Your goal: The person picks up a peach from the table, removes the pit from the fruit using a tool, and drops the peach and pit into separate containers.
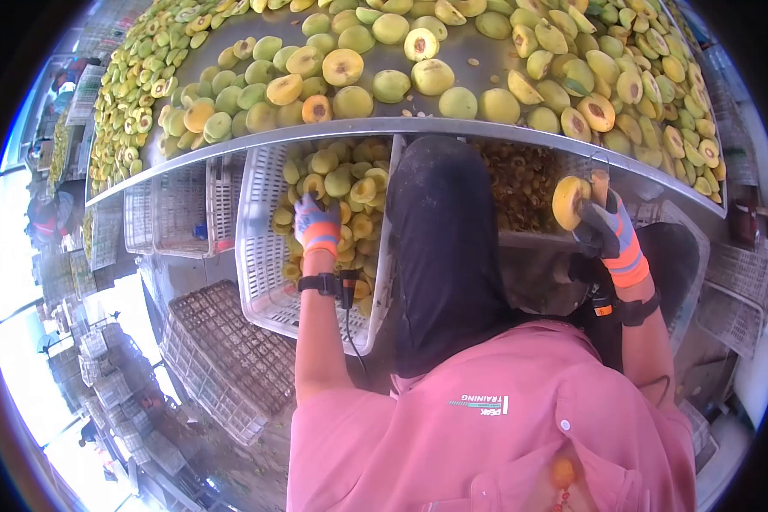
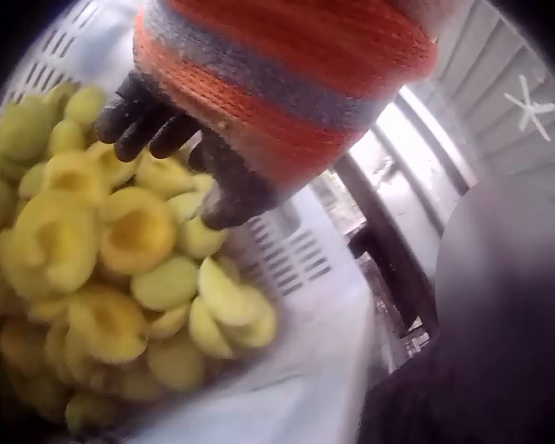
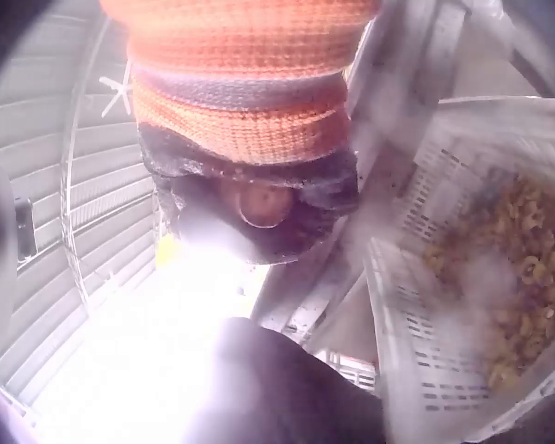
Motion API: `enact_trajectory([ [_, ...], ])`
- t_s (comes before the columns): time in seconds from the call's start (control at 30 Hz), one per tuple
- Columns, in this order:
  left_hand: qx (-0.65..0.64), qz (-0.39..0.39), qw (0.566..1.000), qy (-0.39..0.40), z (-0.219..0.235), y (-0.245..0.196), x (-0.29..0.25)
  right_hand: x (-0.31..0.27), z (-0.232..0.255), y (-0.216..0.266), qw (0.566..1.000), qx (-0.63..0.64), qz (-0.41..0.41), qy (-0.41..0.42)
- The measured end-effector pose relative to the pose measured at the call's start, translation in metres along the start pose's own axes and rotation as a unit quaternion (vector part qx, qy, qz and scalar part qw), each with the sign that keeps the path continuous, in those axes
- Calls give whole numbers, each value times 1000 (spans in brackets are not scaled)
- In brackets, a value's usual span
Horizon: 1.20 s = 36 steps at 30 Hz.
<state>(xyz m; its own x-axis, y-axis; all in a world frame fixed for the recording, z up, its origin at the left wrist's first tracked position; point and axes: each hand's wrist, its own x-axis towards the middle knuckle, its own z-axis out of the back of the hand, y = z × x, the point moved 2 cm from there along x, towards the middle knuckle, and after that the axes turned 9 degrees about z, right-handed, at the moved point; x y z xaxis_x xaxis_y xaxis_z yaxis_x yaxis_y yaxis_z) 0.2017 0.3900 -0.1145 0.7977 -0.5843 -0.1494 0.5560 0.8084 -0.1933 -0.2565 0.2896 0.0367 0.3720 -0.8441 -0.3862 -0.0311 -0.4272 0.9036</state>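
My left hand (image 1: pixel 318 224), in a grey and orange glove, is over a white crate (image 1: pixel 260 239) of pitted stone-fruit halves (image 1: pixel 363 189). In the left wrist view its dark fingertips (image 2: pixel 129 120) bend loosely above the fruit, with nothing visible in them. To the right, my right hand (image 1: pixel 608 232) grips a wooden-handled tool (image 1: pixel 600 186); the handle's round end (image 3: pixel 262 203) shows inside the fist in the right wrist view. A yellow stone-fruit half (image 1: pixel 569 203) is at that hand's fingers, cut face turned aside. The tool's working end is hidden.
A metal table (image 1: pixel 256 36) with a raised rim holds many fruit halves, some with stones. Below it, right of my knee (image 1: pixel 439 256), is a crate of brown stones and scraps (image 1: pixel 520 183). An upturned crate (image 1: pixel 226 350) lies at left on the floor.
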Motion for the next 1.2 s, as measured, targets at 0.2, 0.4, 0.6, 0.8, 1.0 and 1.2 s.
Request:
enact_trajectory([
  [0.2, 66, -27, 996, 55, -58, 16, 4, 6, -13, -7, 997, -74, 28, 7],
  [0.4, -86, -62, 994, 19, -43, 46, 3, 12, -2, -23, 989, -135, 52, 29],
  [0.6, 81, 126, 984, 99, -40, 98, -63, 7, -22, -17, 995, -77, -53, 44],
  [0.8, 136, 47, 970, 197, -155, 175, -71, 6, -24, -27, 988, -125, -45, 75],
  [1.0, 97, -61, 910, 398, -169, 160, -75, -1, -27, -17, 990, -107, -56, 77],
  [1.2, 132, -165, 853, 478, -114, 130, -80, 0, -28, -20, 993, -87, -9, 79],
])
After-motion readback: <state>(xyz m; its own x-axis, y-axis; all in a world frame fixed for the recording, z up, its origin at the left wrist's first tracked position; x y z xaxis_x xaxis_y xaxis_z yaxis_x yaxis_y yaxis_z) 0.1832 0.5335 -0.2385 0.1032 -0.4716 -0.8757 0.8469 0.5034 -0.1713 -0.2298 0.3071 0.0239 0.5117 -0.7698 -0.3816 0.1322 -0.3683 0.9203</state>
